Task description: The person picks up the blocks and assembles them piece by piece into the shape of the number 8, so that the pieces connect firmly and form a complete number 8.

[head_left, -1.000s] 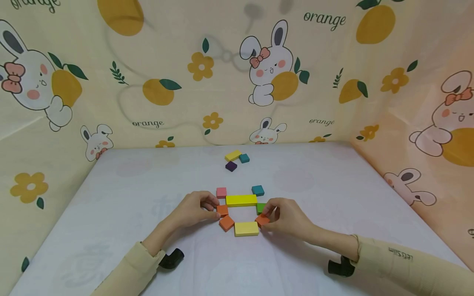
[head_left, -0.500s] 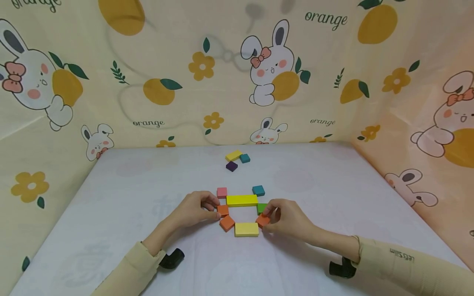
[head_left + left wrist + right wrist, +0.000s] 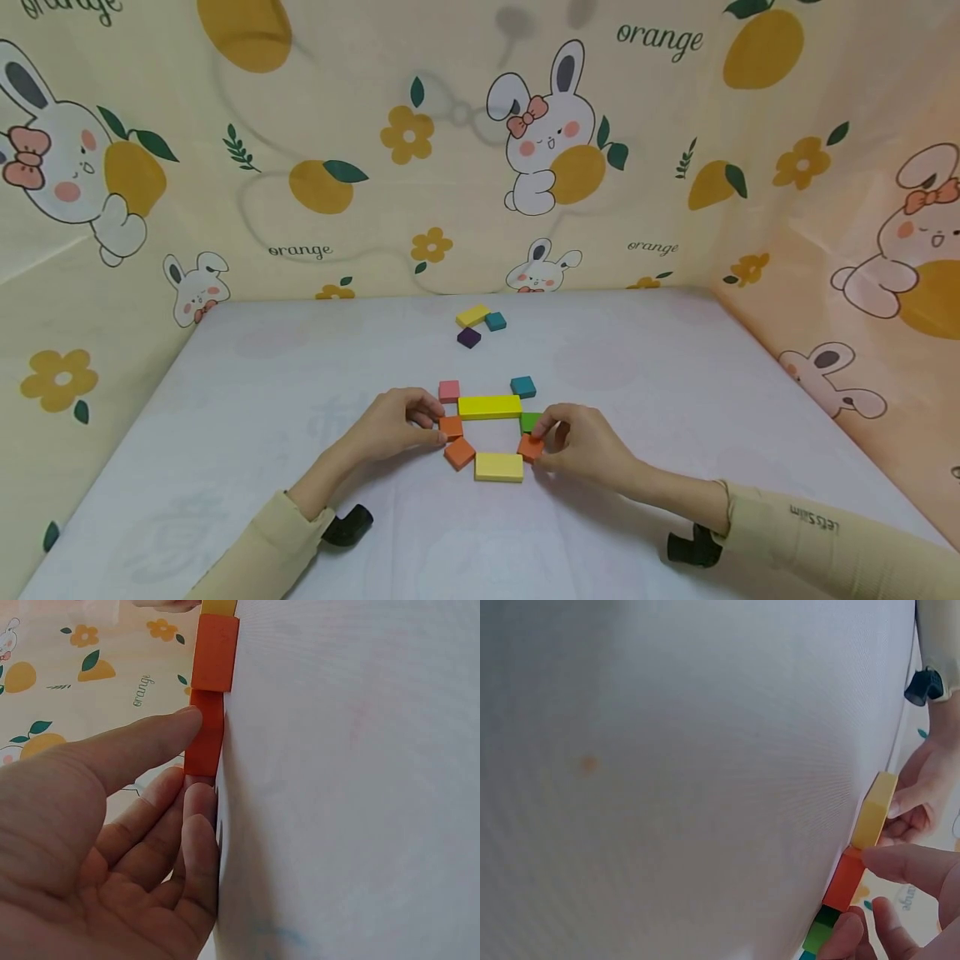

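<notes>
On my head view, the left hand (image 3: 399, 423) has its fingers bent and pinches the left orange block (image 3: 451, 427); my left wrist view shows the thumb against that block's side. The right hand (image 3: 587, 442) is nearly closed too, its thumb and index finger gripping the right orange block (image 3: 530, 448). I see these 2 blocks resting on the white cloth (image 3: 600, 550), on opposite sides of a rough ring.

The near edge is a pale yellow rectangular block (image 3: 498, 467), the far edge a long bright yellow block (image 3: 489, 407). A 3rd orange block (image 3: 460, 454) sits at an angle between the left orange block and the pale yellow one. A green block (image 3: 528, 422) is partly covered by the right index finger. By the far corners I have a pink block (image 3: 449, 391) at left and a teal block (image 3: 523, 386) at right.

Well apart, farther back, I count 3 more: a yellow block (image 3: 472, 315), a small teal block (image 3: 496, 321) and a dark purple block (image 3: 468, 337).
</notes>
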Action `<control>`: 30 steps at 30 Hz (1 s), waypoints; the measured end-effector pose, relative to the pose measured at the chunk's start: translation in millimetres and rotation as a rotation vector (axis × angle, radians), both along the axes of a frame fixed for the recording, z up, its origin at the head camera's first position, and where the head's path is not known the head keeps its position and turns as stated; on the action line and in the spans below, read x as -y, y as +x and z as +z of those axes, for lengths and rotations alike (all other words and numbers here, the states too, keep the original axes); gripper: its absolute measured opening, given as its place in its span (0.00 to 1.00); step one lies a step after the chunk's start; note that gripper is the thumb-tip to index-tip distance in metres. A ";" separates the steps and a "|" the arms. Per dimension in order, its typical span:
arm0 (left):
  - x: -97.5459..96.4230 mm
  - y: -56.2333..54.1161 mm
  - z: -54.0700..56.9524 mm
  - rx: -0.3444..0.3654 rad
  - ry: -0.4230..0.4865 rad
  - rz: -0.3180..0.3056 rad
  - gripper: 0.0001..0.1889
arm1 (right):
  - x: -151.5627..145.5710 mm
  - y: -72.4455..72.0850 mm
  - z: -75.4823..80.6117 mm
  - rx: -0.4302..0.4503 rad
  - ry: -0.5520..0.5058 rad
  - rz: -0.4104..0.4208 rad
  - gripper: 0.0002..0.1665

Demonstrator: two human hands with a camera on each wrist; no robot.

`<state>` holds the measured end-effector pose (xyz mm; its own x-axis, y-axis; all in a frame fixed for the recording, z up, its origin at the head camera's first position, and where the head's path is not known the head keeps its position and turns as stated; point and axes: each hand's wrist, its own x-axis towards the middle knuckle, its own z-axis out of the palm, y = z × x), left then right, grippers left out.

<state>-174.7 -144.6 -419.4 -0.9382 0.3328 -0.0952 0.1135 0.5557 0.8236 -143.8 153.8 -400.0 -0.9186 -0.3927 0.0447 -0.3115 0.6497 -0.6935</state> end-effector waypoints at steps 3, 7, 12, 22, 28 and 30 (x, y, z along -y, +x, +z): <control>0.0 -0.1 0.6 0.002 0.002 0.000 0.16 | 0.4 0.1 0.3 0.002 -0.005 -0.001 0.17; 0.1 0.0 1.1 0.006 0.004 0.001 0.16 | 0.7 0.0 0.2 0.002 -0.003 -0.003 0.16; 0.2 -0.2 0.7 0.005 0.003 0.001 0.16 | 1.0 0.1 0.3 -0.002 0.008 -0.004 0.16; 1.6 -1.2 -2.6 -0.007 0.003 -0.015 0.17 | -0.2 -0.4 0.7 0.012 0.011 0.007 0.17; 1.5 -0.6 -1.9 -0.004 -0.008 -0.010 0.16 | -2.1 -1.3 0.9 0.013 0.009 0.009 0.17; 1.2 -0.3 -1.3 -0.001 -0.011 -0.005 0.16 | -3.1 -2.1 1.9 0.019 0.003 -0.003 0.16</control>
